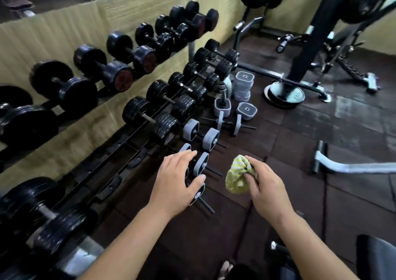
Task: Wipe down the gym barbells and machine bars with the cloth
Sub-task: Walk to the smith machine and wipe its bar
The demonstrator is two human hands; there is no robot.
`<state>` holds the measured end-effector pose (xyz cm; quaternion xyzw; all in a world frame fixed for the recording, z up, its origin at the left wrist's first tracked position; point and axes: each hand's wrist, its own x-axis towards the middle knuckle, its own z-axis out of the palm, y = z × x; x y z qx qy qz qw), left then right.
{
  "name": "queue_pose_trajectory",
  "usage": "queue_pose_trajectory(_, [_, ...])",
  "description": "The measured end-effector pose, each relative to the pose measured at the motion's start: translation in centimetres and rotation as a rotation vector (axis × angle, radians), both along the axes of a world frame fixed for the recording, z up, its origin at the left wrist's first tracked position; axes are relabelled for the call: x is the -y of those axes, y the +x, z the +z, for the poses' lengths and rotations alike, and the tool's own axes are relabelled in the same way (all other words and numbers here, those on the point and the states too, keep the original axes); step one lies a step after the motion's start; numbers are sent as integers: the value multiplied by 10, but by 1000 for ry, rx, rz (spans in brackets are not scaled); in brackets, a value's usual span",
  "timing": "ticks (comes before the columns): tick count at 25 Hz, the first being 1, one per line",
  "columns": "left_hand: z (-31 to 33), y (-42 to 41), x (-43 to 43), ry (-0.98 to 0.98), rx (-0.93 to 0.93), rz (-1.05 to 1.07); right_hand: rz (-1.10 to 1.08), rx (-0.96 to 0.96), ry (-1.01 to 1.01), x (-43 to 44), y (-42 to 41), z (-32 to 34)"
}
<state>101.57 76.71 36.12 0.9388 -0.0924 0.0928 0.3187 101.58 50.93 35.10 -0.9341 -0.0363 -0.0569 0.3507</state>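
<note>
My right hand [264,186] grips a bunched yellow-green and white cloth [237,175] above the dark rubber floor. My left hand [177,180] is spread with relaxed fingers over a small grey-plated dumbbell [201,165] lying on the floor; whether it touches the dumbbell I cannot tell. More small grey dumbbells [211,139] lie in a row beyond it. Black dumbbells [162,108] sit on the lower rail of a rack to the left, and larger black ones [111,65] on the upper rail.
A stack of grey plates [244,84] and a round black weight plate [286,94] lie on the floor further back. A black machine frame [315,35] rises at the right. A grey machine foot [342,166] and a black padded seat [377,256] are near on the right.
</note>
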Motion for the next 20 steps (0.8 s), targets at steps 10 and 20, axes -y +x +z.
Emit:
queue_pose_trajectory(10, [-1,113,73,-12,8,-218,-301,51,93,79,47,-7])
queue_pose_trajectory(20, [2,263,194,7,2,-310,-378,32,142,186,171,-11])
